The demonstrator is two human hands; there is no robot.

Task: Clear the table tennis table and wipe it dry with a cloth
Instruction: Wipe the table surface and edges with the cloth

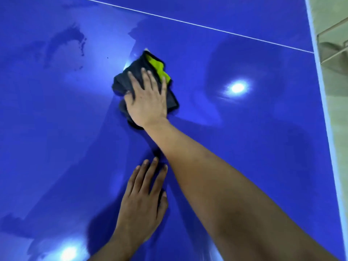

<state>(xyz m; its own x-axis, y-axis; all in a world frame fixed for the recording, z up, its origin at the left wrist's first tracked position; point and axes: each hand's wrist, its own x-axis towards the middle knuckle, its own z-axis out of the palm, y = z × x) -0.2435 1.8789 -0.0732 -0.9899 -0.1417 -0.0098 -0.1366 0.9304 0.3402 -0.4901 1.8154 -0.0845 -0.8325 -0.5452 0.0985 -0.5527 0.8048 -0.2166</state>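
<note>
wet smears on table far left of hands; cloth under right hand, fingers straight, pressing; left hand flat on table.

My right hand and its long forearm are bare; my left hand is bare too, nails short and plain.

One blue table tennis table is showing, carrying one dark cloth at 12 o'clock. Two hands are showing: the right hand and the left hand. Two light reflections are glinting, at 3 and 7 o'clock.
</note>
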